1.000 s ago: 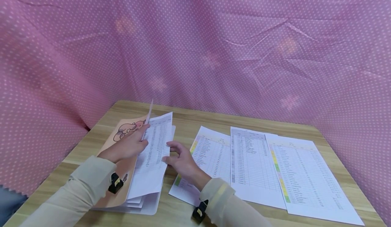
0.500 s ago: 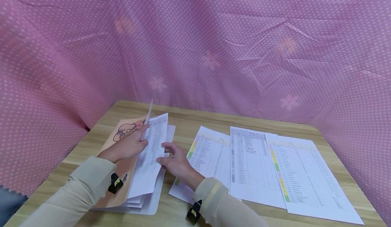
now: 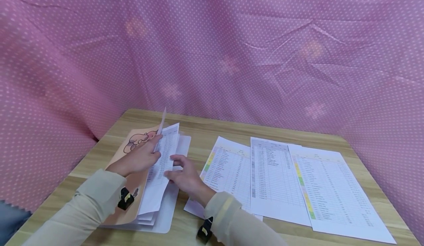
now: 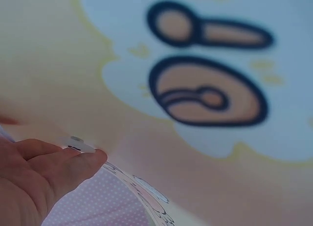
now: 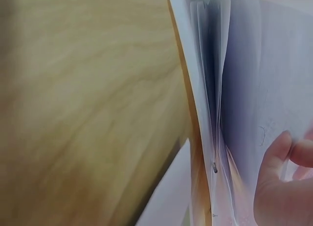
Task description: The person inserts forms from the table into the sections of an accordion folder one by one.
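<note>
1. The left-hand grip (image 3: pixel 144 158) is narrow, thumb and fingers pinching the edge of a peach folder cover (image 3: pixel 138 178) printed with cartoon characters.
2. The right-hand grip (image 3: pixel 186 173) is narrow too: thumb and fingertips pinch the right edge of a printed table sheet (image 3: pixel 159 183).
3. That sheet stands tilted between the two grips, its surface bowed; whether it sits inside a clear pocket cannot be told.
4. Below and left of the right-hand grip, white folder leaves (image 3: pixel 166 220) spread out under the sheet.
5. Just right of the right-hand grip lies a colour-banded list (image 3: pixel 225 168), partly hidden by the right forearm.
6. Further right of that grip come a grey-headed form (image 3: pixel 276 183) and a second colour-banded list (image 3: pixel 338 191), edges overlapping.
7. Beneath both grips is a wood-grain worktop (image 3: pixel 205 125); beyond them hangs a pink dotted cloth (image 3: pixel 212 54).
</note>
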Demonstrator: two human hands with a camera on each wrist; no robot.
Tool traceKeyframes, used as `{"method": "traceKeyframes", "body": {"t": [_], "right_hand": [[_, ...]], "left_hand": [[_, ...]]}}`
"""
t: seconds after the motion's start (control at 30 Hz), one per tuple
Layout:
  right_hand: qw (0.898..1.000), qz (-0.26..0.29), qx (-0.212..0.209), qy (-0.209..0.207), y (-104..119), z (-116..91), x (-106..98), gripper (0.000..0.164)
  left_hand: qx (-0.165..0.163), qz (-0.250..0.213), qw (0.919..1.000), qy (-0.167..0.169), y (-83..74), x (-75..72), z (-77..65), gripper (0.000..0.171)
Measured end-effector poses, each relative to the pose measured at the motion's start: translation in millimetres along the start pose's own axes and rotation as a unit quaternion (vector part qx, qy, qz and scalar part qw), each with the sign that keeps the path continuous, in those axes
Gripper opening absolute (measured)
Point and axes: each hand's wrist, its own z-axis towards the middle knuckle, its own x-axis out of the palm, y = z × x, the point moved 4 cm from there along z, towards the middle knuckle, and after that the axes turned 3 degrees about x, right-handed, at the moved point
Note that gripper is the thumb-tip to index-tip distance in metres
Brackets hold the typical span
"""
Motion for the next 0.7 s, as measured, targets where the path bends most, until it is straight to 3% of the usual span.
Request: {"method": "traceKeyframes", "body": {"t": [0.7], "right_hand": [[0.999,-0.035,0.008,-0.015,0.1,3.3,20.0,0.047]], "left_hand": [[0.002,0.018,0.9998,-0.011,-0.7,-1.6,-0.1,0.063]]}}
